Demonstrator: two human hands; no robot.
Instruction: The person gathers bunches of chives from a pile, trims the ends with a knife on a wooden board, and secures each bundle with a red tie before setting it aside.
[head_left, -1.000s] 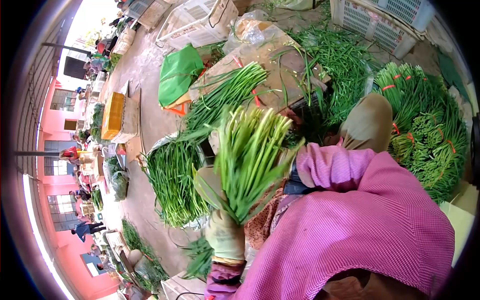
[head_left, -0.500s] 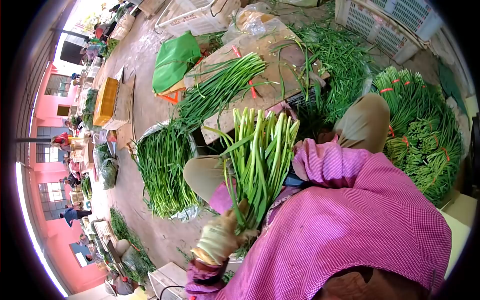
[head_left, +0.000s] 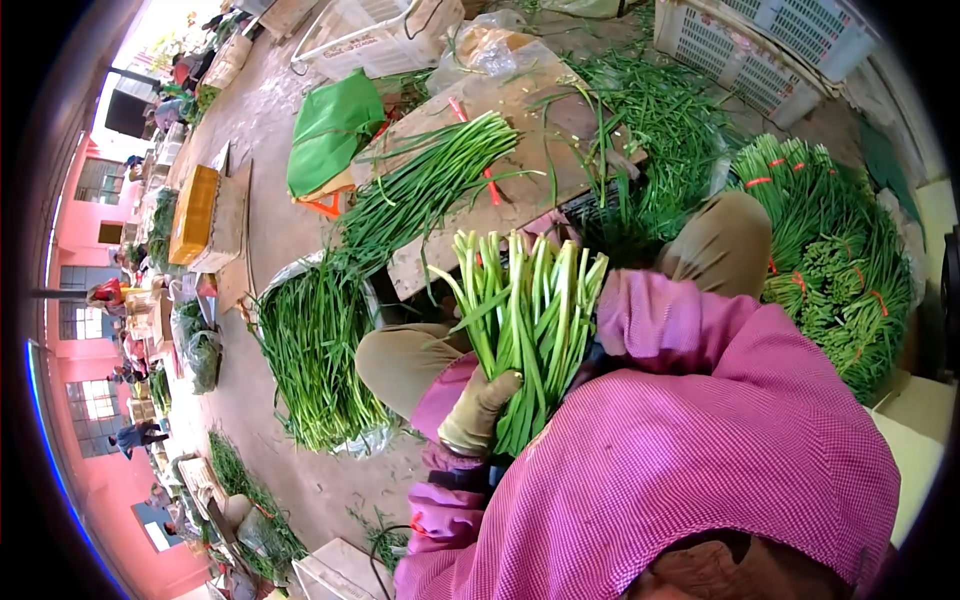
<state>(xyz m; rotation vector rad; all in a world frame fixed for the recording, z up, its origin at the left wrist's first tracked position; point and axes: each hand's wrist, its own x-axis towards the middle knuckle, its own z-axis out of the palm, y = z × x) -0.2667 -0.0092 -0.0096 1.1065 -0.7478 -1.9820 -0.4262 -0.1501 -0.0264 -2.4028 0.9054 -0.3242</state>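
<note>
A thick bunch of garlic chives [head_left: 530, 310] stands in front of my chest, pale cut ends up and flat green leaves down. My left hand [head_left: 480, 412], in a dirty light glove, is closed around its left side, with the thumb lying across the leaves. My right sleeve [head_left: 655, 318] reaches to the bunch's other side, where the right hand is hidden behind stalks and cloth. Beyond the bunch, a loose pile of chives [head_left: 430, 185] lies on a wooden board [head_left: 550, 100] near a red tie strip [head_left: 490, 185].
More chives [head_left: 315, 350] lie beside my left knee [head_left: 400, 365]. Right of my right knee [head_left: 725, 245] sit bundles with red ties [head_left: 830, 260]. Loose trimmings [head_left: 660, 130] cover the floor ahead, near white crates [head_left: 740, 60]. A green cloth [head_left: 335, 130] lies left of the board.
My left hand has moved up from the low leaf ends to the middle of the bunch and closed on its side. The bunch sits slightly lower in view.
</note>
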